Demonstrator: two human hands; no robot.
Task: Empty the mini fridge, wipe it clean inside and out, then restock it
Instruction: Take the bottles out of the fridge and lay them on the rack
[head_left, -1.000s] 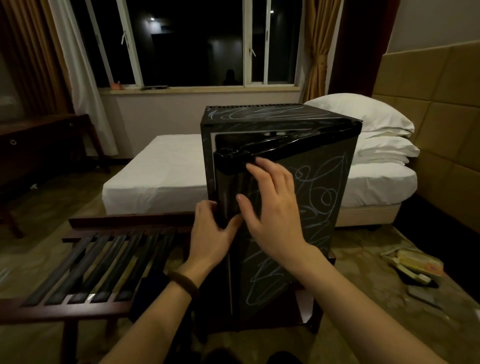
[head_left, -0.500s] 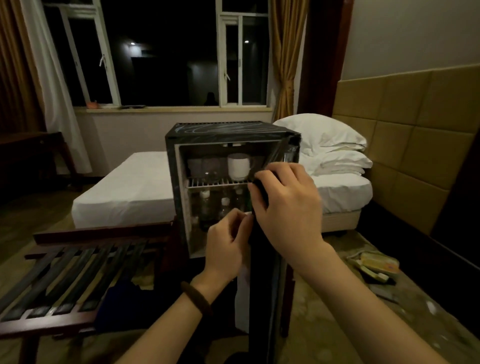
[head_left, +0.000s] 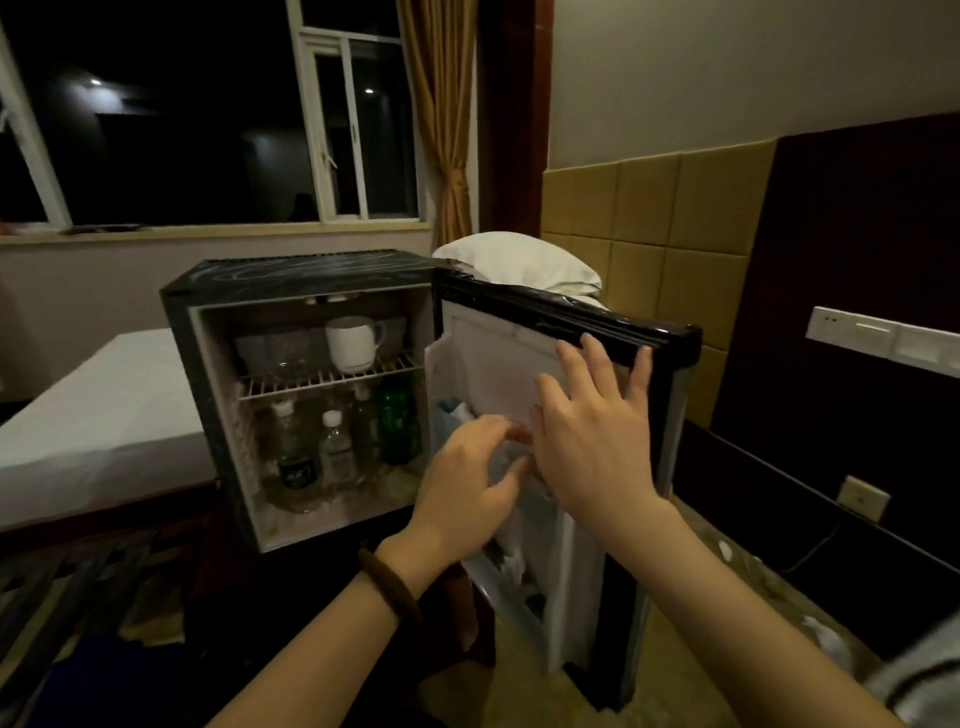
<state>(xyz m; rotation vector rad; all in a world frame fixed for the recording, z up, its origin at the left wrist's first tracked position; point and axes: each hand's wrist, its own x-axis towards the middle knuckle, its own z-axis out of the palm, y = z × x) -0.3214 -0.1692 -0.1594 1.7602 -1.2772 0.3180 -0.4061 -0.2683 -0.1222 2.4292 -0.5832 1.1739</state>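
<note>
The black mini fridge (head_left: 291, 278), scribbled with chalk lines, stands with its door (head_left: 618, 332) swung wide to the right. A white mug (head_left: 353, 343) and clear glassware sit on the wire shelf (head_left: 327, 375). Below stand several bottles: a clear one with a dark label (head_left: 293, 452), a small clear one (head_left: 335, 447) and a green one (head_left: 397, 415). My right hand (head_left: 597, 431) is spread flat, fingers straight, against the door's white inner face. My left hand (head_left: 467, 478) hovers beside it with loosely bent fingers, holding nothing, in front of items in the door pocket.
A white bed (head_left: 93, 415) lies behind the fridge on the left, pillows (head_left: 519, 260) behind the door. A slatted wooden rack (head_left: 62, 582) stands at lower left. A dark counter with a wall socket (head_left: 860, 496) runs along the right.
The fridge door went from shut to fully swung out to the right. My right hand let go of the door edge and now lies flat inside it; my view shifted right.
</note>
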